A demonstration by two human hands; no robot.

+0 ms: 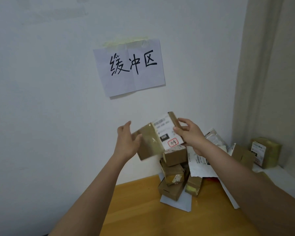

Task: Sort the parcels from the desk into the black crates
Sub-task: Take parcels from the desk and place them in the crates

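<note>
I hold a brown cardboard parcel point(156, 138) with a white shipping label up in front of the wall, above the desk. My left hand point(126, 142) grips its left end and my right hand point(189, 133) grips its right end. Below it a pile of parcels point(174, 174), small taped brown boxes and white mailer bags, leans against the wall on the wooden desk point(143, 210). No black crate is in view.
A handwritten paper sign point(129, 67) is taped to the white wall. At the right, another taped box point(264, 152) stands on a white ledge beside a beige curtain point(269, 74). A white sheet point(177, 203) lies under the pile.
</note>
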